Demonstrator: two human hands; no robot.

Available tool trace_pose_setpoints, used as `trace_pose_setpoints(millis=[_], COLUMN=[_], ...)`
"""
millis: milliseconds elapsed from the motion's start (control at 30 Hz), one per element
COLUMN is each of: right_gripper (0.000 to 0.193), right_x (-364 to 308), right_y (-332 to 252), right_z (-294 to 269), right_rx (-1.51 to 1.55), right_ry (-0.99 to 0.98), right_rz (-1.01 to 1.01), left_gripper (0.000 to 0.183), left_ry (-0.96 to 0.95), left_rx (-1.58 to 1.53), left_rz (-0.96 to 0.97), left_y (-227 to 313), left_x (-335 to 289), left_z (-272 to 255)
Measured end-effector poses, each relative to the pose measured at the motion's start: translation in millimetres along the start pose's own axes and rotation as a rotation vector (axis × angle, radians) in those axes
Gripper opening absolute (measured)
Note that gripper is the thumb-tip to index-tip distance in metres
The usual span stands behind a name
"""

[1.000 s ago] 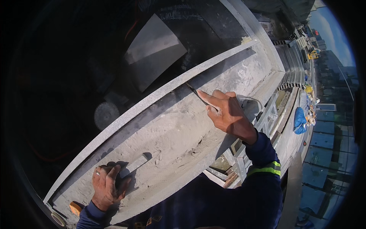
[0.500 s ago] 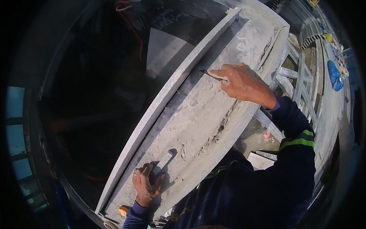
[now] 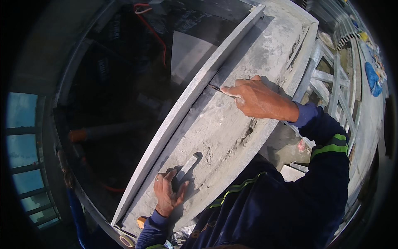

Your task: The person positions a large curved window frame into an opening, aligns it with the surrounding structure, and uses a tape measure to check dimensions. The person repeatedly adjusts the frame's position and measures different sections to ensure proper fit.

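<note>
In front of me lies a long curved concrete ledge, rough and dusty. A thin upright grey stone strip runs along its far-left side, with a dark joint at its foot. My right hand is closed on a thin, dark, narrow-bladed tool, whose tip touches that joint. Further down, my left hand rests low on the ledge, its fingers and thumb bent around the lower end of a flat grey bar. The bar's lower end is hidden by the hand.
Below the left hand sit a yellow-orange object and a roll of tape. Beyond the upright strip is a dark lower area with a pale panel, a red cord and an orange-ended pipe. Metal framing stands at right.
My right hand has slid the tool along the joint, toward the near-left. My left hand stays by the grey bar. The whole view has shifted slightly.
</note>
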State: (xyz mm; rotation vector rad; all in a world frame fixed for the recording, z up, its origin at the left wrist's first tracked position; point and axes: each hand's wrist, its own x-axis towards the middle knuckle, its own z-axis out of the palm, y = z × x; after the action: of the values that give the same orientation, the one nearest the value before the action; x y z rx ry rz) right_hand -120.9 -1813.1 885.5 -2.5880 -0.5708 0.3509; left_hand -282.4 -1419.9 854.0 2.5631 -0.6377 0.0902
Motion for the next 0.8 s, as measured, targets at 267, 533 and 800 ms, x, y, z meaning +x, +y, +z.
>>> trace_pose_setpoints(millis=[267,533,800], right_gripper=[0.050,0.046,0.045], right_x=[4,5,3], right_y=[-5,43,24], right_z=[3,-16,18], right_rx=[-0.028,-0.027,0.018], right_ry=[0.058,0.236,0.247], right_rz=[-0.027,0.100,0.038], left_gripper=[0.058,0.056,0.052], left_ry=[0.033,0.054,0.058], left_rx=[-0.009,0.042,-0.003], left_rz=[-0.019,-0.013,-0.035], left_y=[3,10,9], left_x=[-2,0,-2], left_z=[2,0,2])
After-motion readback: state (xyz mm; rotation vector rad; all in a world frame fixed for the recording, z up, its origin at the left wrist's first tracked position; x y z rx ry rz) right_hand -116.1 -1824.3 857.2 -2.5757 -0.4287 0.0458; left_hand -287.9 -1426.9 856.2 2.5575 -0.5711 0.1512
